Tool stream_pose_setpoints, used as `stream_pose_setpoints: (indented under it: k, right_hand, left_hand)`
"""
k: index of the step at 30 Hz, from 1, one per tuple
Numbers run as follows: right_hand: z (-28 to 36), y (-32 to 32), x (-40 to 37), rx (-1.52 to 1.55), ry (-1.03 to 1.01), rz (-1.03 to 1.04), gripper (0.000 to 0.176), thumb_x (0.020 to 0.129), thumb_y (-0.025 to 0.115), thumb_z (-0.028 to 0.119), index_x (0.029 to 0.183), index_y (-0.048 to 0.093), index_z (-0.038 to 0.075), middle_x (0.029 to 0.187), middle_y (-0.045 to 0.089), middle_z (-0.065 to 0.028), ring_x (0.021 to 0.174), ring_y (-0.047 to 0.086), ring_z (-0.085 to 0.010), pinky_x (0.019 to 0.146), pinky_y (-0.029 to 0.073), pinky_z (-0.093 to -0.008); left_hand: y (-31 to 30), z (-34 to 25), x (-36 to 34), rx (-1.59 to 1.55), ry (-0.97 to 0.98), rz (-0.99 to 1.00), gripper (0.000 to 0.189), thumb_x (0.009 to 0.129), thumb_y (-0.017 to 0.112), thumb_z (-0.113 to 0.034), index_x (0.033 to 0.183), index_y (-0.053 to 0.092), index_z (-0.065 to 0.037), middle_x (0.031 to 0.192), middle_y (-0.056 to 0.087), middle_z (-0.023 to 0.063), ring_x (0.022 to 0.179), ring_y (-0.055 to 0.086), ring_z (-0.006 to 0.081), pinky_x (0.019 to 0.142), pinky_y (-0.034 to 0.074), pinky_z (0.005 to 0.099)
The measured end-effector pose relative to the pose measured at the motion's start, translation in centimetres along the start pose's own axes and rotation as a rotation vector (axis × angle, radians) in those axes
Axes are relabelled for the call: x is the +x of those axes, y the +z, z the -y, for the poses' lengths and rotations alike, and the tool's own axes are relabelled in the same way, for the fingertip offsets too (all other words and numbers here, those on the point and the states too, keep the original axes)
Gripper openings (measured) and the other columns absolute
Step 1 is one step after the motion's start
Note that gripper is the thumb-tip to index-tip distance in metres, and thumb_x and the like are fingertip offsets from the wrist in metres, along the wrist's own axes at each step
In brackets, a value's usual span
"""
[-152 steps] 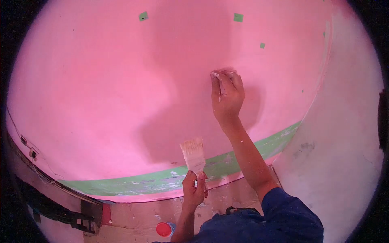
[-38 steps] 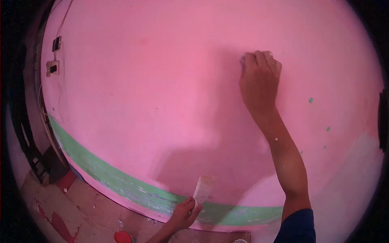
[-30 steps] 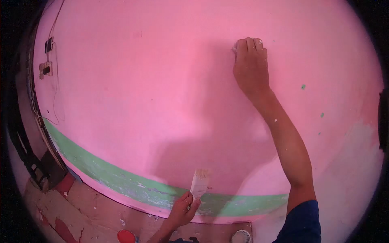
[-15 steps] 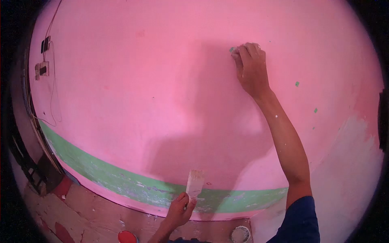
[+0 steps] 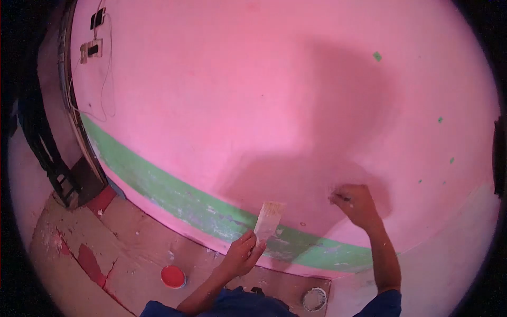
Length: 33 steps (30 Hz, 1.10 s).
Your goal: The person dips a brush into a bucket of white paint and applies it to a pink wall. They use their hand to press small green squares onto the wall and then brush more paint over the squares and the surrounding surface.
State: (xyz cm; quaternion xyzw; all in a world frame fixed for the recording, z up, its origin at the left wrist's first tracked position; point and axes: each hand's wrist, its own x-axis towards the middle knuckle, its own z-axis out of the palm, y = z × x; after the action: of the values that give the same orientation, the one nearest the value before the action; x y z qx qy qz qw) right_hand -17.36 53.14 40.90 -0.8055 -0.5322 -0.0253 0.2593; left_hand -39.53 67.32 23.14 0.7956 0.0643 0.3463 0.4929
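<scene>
My left hand (image 5: 244,253) is closed around the lower end of a wide, white-smeared paintbrush (image 5: 269,222). The brush points upward, its tan bristle end overlapping the green band (image 5: 174,182) low on the wall. To the right, my right hand (image 5: 355,202) is raised in front of the pink wall (image 5: 200,95) with its fingers curled together. The fingertips are blurred and look whitish; I cannot tell what they hold. High on the wall above that hand is a green patch (image 5: 377,56).
On the floor stand a red-topped tub (image 5: 173,276) and a whitish bucket (image 5: 315,299). Smaller green spots (image 5: 440,120) mark the wall at right. A socket with cables (image 5: 94,49) is at upper left. A dark stool-like frame (image 5: 64,185) stands at far left.
My right hand has come down from the wall beside the green patch, which now shows fully. My view has tilted down and left, while the left hand keeps the brush.
</scene>
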Motion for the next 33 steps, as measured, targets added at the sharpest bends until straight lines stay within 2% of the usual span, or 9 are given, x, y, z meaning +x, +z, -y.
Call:
stream_pose_setpoints:
  k: [5, 7, 10, 13, 17, 22, 26, 28, 33]
  right_hand:
    - [-6.3, 12.5, -7.6, 0.471, 0.181, 0.096, 0.016, 0.076, 0.068, 0.011, 0.089, 0.069, 0.002, 0.091, 0.065, -0.0146, 0.092, 0.061, -0.0253, 0.073, 0.054, -0.0352]
    - [-10.6, 21.6, -13.1, 0.262, 0.206, 0.040, 0.018, 0.074, 0.071, 0.016, 0.087, 0.070, 0.004, 0.092, 0.065, -0.0145, 0.102, 0.056, -0.0270, 0.075, 0.053, -0.0372]
    - [-11.2, 29.0, -18.4, 0.374, 0.197, 0.064, 0.017, 0.071, 0.072, 0.015, 0.082, 0.069, 0.002, 0.091, 0.065, -0.0154, 0.089, 0.061, -0.0280, 0.074, 0.053, -0.0393]
    - [-8.3, 31.5, -21.2, 0.437, 0.613, 0.114, 0.017, 0.068, 0.074, 0.014, 0.072, 0.064, 0.000, 0.081, 0.066, -0.0136, 0.066, 0.062, -0.0243, 0.066, 0.052, -0.0371]
    - [-8.6, 33.2, -24.0, 0.883, 0.940, -0.076, 0.020, 0.065, 0.075, 0.013, 0.073, 0.061, 0.000, 0.072, 0.065, -0.0101, 0.062, 0.063, -0.0217, 0.060, 0.050, -0.0346]
    - [-11.8, 33.4, -26.7, 0.044, 0.496, -0.168, 0.030, 0.069, 0.073, 0.018, 0.089, 0.060, 0.000, 0.069, 0.065, -0.0122, 0.062, 0.065, -0.0229, 0.056, 0.050, -0.0322]
    - [-11.3, 32.3, -25.2, 0.138, 0.622, -0.161, 0.029, 0.076, 0.068, 0.019, 0.095, 0.059, -0.001, 0.072, 0.065, -0.0130, 0.064, 0.065, -0.0217, 0.057, 0.051, -0.0315]
    - [-7.0, 27.9, -21.1, 0.557, 1.115, -0.058, 0.022, 0.088, 0.057, 0.020, 0.096, 0.059, 0.000, 0.076, 0.065, -0.0133, 0.069, 0.065, -0.0204, 0.062, 0.052, -0.0325]
    - [-2.5, 23.9, -17.6, 1.095, 0.711, -0.075, 0.031, 0.095, 0.047, 0.026, 0.109, 0.056, 0.001, 0.083, 0.063, -0.0102, 0.078, 0.063, -0.0166, 0.068, 0.052, -0.0304]
  left_hand:
    - [0.2, 2.1, -0.9, 0.045, -0.026, -0.049, 0.019, 0.089, 0.054, -0.013, 0.078, 0.051, 0.003, 0.072, 0.044, 0.0168, 0.066, 0.049, 0.0331, 0.057, 0.040, 0.0359]
    - [0.0, 1.6, -1.0, 0.020, -0.036, -0.074, 0.019, 0.089, 0.053, -0.013, 0.077, 0.051, 0.002, 0.071, 0.044, 0.0162, 0.065, 0.049, 0.0319, 0.056, 0.039, 0.0354]
    - [-0.1, 0.8, -0.5, -0.039, -0.083, -0.118, 0.019, 0.089, 0.053, -0.013, 0.077, 0.052, 0.002, 0.069, 0.044, 0.0151, 0.063, 0.048, 0.0293, 0.055, 0.038, 0.0346]
    - [0.3, 2.4, -1.0, -0.064, -0.188, -0.054, 0.020, 0.089, 0.052, -0.013, 0.077, 0.052, 0.003, 0.069, 0.044, 0.0143, 0.062, 0.048, 0.0265, 0.055, 0.038, 0.0341]
    - [1.2, 4.0, -1.6, -0.141, -0.335, -0.059, 0.022, 0.090, 0.050, -0.013, 0.077, 0.051, 0.004, 0.068, 0.044, 0.0133, 0.061, 0.046, 0.0248, 0.055, 0.037, 0.0333]
    - [1.6, 4.4, -1.6, -0.138, -0.258, -0.014, 0.023, 0.090, 0.051, -0.014, 0.076, 0.051, 0.004, 0.068, 0.043, 0.0132, 0.060, 0.046, 0.0251, 0.055, 0.036, 0.0337]
    - [2.3, 4.5, -1.8, -0.164, -0.225, 0.004, 0.022, 0.090, 0.052, -0.015, 0.079, 0.053, 0.004, 0.068, 0.044, 0.0149, 0.061, 0.047, 0.0261, 0.057, 0.037, 0.0347]
    - [3.2, 3.8, -2.0, -0.172, -0.258, 0.024, 0.022, 0.090, 0.052, -0.015, 0.079, 0.053, 0.004, 0.067, 0.044, 0.0159, 0.062, 0.046, 0.0277, 0.058, 0.038, 0.0358]
    - [5.5, 1.0, -1.0, -0.136, -0.138, 0.136, 0.025, 0.090, 0.051, -0.018, 0.081, 0.052, 0.005, 0.071, 0.044, 0.0189, 0.068, 0.047, 0.0351, 0.065, 0.040, 0.0410]
